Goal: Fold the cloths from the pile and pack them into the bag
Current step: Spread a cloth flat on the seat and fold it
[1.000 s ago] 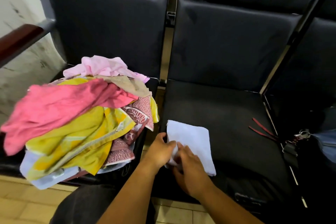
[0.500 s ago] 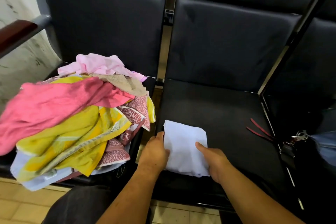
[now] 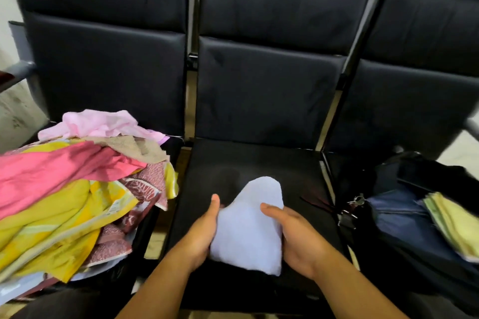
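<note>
A folded white cloth (image 3: 252, 225) is lifted just above the middle black seat (image 3: 259, 163). My left hand (image 3: 201, 233) grips its left edge, thumb on top. On the opposite edge my right hand (image 3: 295, 235) grips it the same way. The pile of cloths (image 3: 72, 189), pink, yellow and patterned maroon, covers the left seat. A dark open bag (image 3: 404, 217) sits on the right seat, with folded yellow-green cloths (image 3: 451, 220) in its mouth.
Three black padded chairs stand in a row with metal frames between them. A wooden armrest (image 3: 5, 77) juts in at the far left. Keys or metal clips (image 3: 355, 202) hang at the bag's left side. Tiled floor shows below the seats.
Both hands have closed on the folded white cloth's sides and raised it off the seat. The view has swung right, bringing the bag into sight.
</note>
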The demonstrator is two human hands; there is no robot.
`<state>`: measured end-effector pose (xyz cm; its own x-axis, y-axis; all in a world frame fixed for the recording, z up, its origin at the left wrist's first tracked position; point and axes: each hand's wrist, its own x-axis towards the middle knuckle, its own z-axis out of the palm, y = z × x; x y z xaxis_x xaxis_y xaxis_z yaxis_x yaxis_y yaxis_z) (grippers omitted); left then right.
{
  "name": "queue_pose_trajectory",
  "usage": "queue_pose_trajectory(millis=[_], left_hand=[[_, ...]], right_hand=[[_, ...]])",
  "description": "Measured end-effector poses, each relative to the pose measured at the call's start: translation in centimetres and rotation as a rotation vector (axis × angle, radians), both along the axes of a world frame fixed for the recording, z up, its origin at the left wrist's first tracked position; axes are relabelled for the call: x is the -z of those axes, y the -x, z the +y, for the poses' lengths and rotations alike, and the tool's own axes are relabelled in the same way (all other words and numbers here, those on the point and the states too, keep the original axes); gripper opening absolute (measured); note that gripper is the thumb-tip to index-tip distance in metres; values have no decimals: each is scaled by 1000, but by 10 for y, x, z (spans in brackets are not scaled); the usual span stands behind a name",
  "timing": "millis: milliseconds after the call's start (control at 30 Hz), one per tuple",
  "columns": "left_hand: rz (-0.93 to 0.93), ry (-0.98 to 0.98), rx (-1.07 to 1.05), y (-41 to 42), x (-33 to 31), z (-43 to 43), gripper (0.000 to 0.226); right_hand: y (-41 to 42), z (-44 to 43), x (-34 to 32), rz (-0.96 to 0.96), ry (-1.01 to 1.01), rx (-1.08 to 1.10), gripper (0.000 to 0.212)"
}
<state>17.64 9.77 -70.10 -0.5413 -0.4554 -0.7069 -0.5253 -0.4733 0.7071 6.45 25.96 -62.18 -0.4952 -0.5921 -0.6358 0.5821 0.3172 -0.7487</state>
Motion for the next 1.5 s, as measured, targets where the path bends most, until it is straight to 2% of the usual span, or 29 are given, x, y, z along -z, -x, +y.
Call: queue_pose_trajectory(millis=[167,233,367,433,533,600,733,867,933,1000,1133,1233,1367,1500], left_hand=[[165,-276,-45,54,-57,76,60],[224,-362,-1,73,-72,101,64],[208,-530,158,112,-91,150,73],[241,-543,191,136,-102,178,68],[371,-408,202,165,-106,206,47],[438,-263,204,186,-106,221,41],[511,12,194,239,-94,261,59],[469,157,275,302,-62,309,71],[446,181,328,335,-46,334,74],[426,191,388,363,-35,355,77],[418,255,475,410,-19,389,82],[412,266,492,442,-8,406,85],[412,265,516,483,5,424,89],[364,277,521,502,17,436,105]], right_hand=[[48,79,-49,35,109,101,32],[69,114,-61,46,140,160,34],[107,181,-73,42,135,267,35],[124,213,-78,17,136,309,37],[148,244,-80,-27,124,345,42],[172,267,-74,-30,110,362,43],[230,316,-52,39,-51,423,39],[279,360,-30,28,-221,462,49],[309,383,-17,74,-288,467,60],[335,398,-9,119,-356,424,45],[386,422,5,344,-502,296,39],[421,434,8,425,-558,341,55],[474,447,13,607,-703,310,54],[493,450,35,578,-919,108,50]])
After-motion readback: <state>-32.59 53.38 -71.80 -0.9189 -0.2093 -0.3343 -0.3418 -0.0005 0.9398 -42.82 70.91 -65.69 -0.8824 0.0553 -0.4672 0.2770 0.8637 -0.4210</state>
